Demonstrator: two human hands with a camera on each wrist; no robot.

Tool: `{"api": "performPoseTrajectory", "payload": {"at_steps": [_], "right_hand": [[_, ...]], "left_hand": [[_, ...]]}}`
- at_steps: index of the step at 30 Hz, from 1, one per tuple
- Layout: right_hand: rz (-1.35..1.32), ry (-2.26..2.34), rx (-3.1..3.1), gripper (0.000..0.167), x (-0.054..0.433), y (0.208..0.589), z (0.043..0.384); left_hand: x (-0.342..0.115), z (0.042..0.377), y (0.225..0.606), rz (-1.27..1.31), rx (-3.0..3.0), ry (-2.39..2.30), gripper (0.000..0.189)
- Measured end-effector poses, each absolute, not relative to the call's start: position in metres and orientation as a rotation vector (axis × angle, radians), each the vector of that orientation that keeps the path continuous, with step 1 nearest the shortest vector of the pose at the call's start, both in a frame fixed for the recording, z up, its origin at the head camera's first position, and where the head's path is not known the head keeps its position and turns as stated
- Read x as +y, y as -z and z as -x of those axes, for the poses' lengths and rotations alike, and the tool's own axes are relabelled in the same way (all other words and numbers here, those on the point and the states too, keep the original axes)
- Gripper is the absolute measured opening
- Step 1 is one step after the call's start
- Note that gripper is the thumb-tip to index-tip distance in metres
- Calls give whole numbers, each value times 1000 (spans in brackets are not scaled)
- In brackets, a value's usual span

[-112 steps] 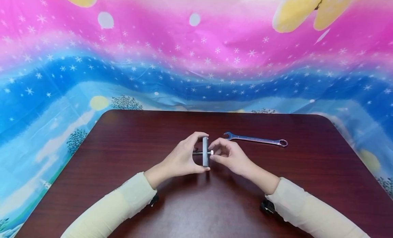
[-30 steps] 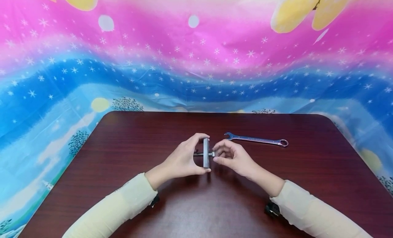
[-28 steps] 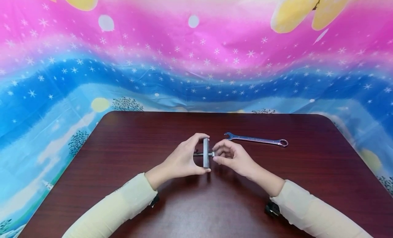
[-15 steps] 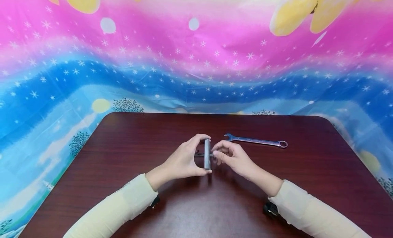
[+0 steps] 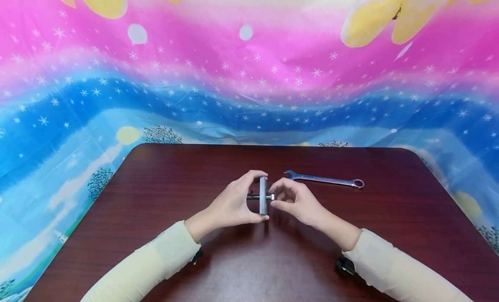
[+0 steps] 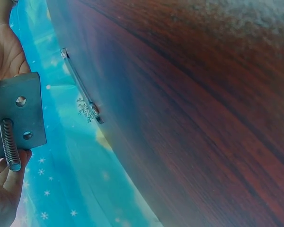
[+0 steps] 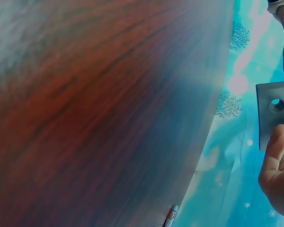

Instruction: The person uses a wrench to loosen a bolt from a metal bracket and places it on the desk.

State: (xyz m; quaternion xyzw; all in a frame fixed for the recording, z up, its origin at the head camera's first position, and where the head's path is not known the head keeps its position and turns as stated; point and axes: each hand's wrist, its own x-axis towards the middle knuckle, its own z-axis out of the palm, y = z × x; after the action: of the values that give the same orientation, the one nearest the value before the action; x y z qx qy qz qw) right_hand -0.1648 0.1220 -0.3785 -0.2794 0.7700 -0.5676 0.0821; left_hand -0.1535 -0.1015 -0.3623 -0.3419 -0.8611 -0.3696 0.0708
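Note:
In the head view my left hand point(image 5: 230, 202) grips a grey metal plate point(image 5: 263, 196) by its upper and lower edges, thumb at the bottom. The plate stands on edge above the table. A bolt point(image 5: 273, 197) passes through it, its hex head on the right side. My right hand point(image 5: 296, 200) has curled fingers and thumb around the head. In the left wrist view the threaded shank point(image 6: 9, 144) sticks out of the plate, which has several round holes. The right wrist view shows the thumb point(image 7: 277, 137) at the bolt, close to the plate face.
A combination wrench point(image 5: 325, 179) lies on the dark red-brown table point(image 5: 187, 163) behind and right of the hands. A printed cloth point(image 5: 249, 76) with snowflakes hangs behind the table and down its sides.
My right thumb, which covered the bolt head half a second ago, has shifted down and the head shows again. The left hand keeps its grip on the plate; the wrench has not moved.

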Motion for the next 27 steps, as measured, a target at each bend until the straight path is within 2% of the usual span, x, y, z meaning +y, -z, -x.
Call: {"api": "performPoseTrajectory", "payload": {"at_steps": [14, 27], "right_hand": [[867, 1737, 2129, 23, 124, 383, 168], [748, 1731, 2132, 25, 124, 382, 170]], "left_hand": [[-101, 153, 363, 1039, -2584, 1101, 90], [-99, 155, 365, 1030, -2584, 1067, 91]]}}
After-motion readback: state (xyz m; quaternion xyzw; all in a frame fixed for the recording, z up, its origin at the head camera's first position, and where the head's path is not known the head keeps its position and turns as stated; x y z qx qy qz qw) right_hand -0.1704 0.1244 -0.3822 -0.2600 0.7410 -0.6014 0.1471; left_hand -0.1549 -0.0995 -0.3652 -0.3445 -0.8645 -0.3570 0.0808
